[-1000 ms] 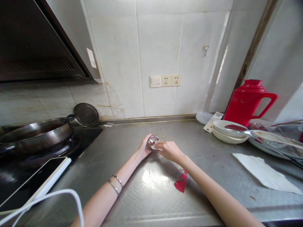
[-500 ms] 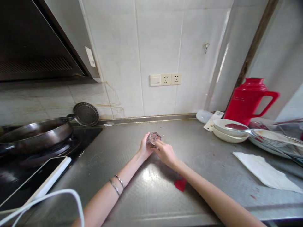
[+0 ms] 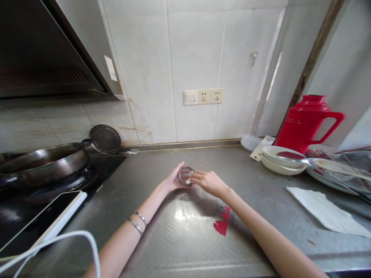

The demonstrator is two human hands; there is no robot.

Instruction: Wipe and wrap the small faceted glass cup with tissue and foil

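Note:
Near the middle of the metal counter, a small clear glass with a dark patterned rim is tilted toward the camera. My left hand is wrapped round its left side and underside. At the glass's right edge, my right hand pinches a small whitish piece, possibly tissue, at the opening. Two bracelets circle my left wrist. A torn red scrap lies on the counter below my right forearm.
A steel pan sits on the black stove at left, with a white-edged device and white cable in front. At right are a red thermos, stacked bowls, a power strip, dishes and a white paper.
My right hand has shifted right, from over the glass to its right edge. The glass has tipped and dropped slightly. More of the red scrap shows.

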